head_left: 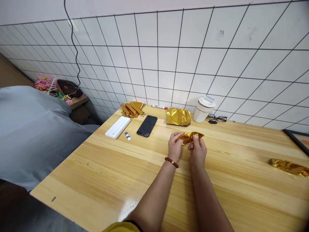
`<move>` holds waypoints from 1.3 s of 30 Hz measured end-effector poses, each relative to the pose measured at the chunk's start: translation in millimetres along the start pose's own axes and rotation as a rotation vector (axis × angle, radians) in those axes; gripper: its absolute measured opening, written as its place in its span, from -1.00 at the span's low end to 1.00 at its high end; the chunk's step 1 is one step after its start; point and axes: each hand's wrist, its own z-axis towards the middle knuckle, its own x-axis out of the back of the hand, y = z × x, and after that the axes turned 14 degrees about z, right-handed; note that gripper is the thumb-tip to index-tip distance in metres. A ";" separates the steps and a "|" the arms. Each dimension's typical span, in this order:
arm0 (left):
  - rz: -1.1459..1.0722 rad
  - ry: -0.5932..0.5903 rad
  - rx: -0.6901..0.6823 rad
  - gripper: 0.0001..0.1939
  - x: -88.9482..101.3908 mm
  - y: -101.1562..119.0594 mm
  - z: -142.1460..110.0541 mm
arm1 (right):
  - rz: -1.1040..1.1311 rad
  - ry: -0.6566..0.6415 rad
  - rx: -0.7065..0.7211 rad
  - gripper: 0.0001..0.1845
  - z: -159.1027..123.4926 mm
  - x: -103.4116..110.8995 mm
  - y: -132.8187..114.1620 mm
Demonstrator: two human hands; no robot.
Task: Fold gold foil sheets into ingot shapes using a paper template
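Observation:
Between both hands, just above the wooden table, is a folded piece of gold foil paper. My left hand, with a dark red bead bracelet on the wrist, pinches its left end. My right hand grips the right part, thumb lying on top of the foil. A pointed tip sticks out past the right thumb. Behind the hands lies a stack of gold foil sheets. Far to the right, a long folded gold foil piece rests on the table, cut off by the frame edge.
Left of the hands lie a black phone, a white power bank, a small glue stick and folded gold strips. Along the wall are a marker, a white cup and glasses. Grey cloth covers something at left.

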 end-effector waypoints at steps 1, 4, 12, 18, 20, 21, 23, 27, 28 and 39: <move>-0.020 -0.001 0.016 -0.68 -0.7 0.6 -0.1 | -0.001 0.002 0.002 -0.58 0.0 0.4 0.3; -0.095 0.042 0.078 -0.68 -2.6 1.6 0.6 | 0.003 0.048 0.007 -0.58 -0.3 1.1 1.0; -0.041 0.115 -0.040 -0.84 1.6 -3.5 4.0 | 0.055 0.065 -0.021 -0.49 1.2 -1.5 -2.4; -0.100 0.110 -0.029 -0.77 -3.7 -6.0 2.5 | -0.035 0.002 -0.030 -0.49 -3.9 -4.3 3.5; -0.145 0.096 0.000 -0.71 -6.2 -6.2 1.7 | -0.067 -0.027 -0.033 -0.49 -4.8 -4.1 5.1; -0.155 0.096 0.005 -0.68 -7.0 -6.2 1.3 | -0.069 -0.033 -0.030 -0.48 -4.6 -3.5 5.8; -0.139 0.108 -0.008 -0.63 -7.4 -5.9 0.5 | -0.050 -0.039 -0.018 -0.46 -3.3 -1.4 7.3; -0.075 0.136 -0.034 -0.57 -5.0 -4.6 0.3 | -0.052 -0.110 -0.014 -0.43 -1.1 3.1 9.9; -0.066 0.146 -0.036 -0.57 -4.3 -4.3 0.6 | -0.068 -0.134 -0.017 -0.42 -1.2 3.6 10.1; -0.043 0.156 -0.029 -0.52 -5.2 -3.3 0.8 | -0.172 -0.063 0.064 -0.43 -7.3 0.3 6.6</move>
